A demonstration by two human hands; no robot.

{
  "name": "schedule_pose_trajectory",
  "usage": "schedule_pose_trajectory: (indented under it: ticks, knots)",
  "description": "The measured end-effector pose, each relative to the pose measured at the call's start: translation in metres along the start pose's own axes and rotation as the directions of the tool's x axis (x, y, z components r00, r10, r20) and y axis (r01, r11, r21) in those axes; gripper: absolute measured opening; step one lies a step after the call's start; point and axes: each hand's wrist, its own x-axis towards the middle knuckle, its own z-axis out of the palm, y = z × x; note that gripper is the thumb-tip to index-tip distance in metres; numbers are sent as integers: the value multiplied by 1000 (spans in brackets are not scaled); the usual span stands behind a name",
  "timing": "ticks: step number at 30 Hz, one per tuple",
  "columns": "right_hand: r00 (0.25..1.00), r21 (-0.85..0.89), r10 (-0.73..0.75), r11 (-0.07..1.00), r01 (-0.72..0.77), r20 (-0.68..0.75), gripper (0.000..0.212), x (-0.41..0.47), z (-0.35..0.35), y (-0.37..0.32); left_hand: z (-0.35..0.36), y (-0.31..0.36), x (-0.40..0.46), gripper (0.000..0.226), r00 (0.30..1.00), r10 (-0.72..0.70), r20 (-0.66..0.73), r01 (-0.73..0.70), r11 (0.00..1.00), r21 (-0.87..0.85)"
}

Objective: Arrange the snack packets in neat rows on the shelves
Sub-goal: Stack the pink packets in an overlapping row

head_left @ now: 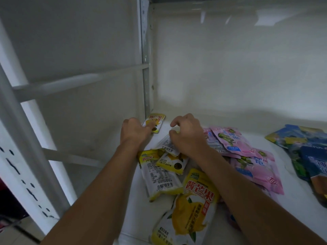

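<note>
Foil packets lie in loose heaps on a white shelf [212, 232], glossy, flat and crinkled at the edges. A yellow packet [154, 122] stands tilted in the back left corner, against the upright post [146, 55]; the left hand [135, 130] touches its front, fingers curled toward it, though whether they pinch it cannot be told. The right hand [187, 137] hovers clawed over the yellow heap, thumb and fingers narrowly apart around the top edge of a back-up packet [167, 145] whose pale side shows a barcode. Below it lie three more yellow ones: a small one face-up [172, 163], one with white back and barcode [159, 177], and a large mango packet [191, 209] nearest the camera with big red characters. Pink packets [247, 156] overlap just right of the right forearm, smooth and shiny with green fruit printed on them. Blue packets [304, 149] sit apart at the far right.

The shelf is painted metal, matte, faintly scuffed. Its back panel [230, 68] is glossy white with soft reflections. Left of the post runs a white frame [31, 138] with slotted holes and crossbars.
</note>
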Motion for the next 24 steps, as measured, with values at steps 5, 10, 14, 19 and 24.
schedule_pose_trajectory:
  ticks: [5,10,14,19,24]
  knots:
    - [996,54,-11,998,16,-88,19,-2,0,9,11,-8,20,77,998,23,51,-28,994,109]
    - [983,110,-36,992,57,-181,18,-3,1,11,5,-13,20,62,999,34,2,-34,997,75]
    - [987,123,-37,991,57,-157,18,-3,3,13,-2,-7,5,45,997,77,-23,-80,988,-130]
    - [975,373,59,928,25,-213,21,-7,0,12,-11,24,-27,35,992,122,43,-76,821,-565]
    - [943,777,226,628,53,-246,27,-3,-24,6,-13,47,-58,41,870,361,336,1,679,-734]
